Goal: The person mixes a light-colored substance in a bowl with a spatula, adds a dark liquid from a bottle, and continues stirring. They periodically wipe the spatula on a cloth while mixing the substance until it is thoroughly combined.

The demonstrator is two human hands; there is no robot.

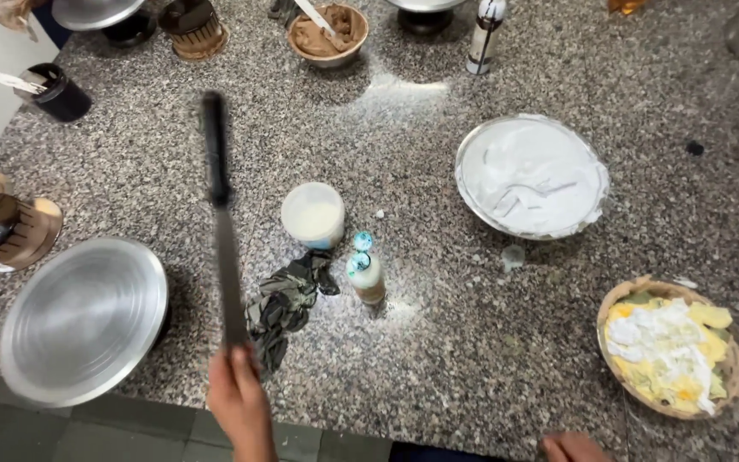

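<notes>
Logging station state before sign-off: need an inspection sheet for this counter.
Surface: speckled granite counter, white powder patches.
Job's things: long spatula, blade end in left hand, handle pointing away.
Clutter: steel turntable, dark rag, white tub, small bottle, bowl of white cream, basket of yellow and white scraps, brown cream bowl.
Grippers: left hand grips spatula; right hand barely in view at the counter's edge.
Cables: nothing seen.
Surroundings: dark floor tiles.
</notes>
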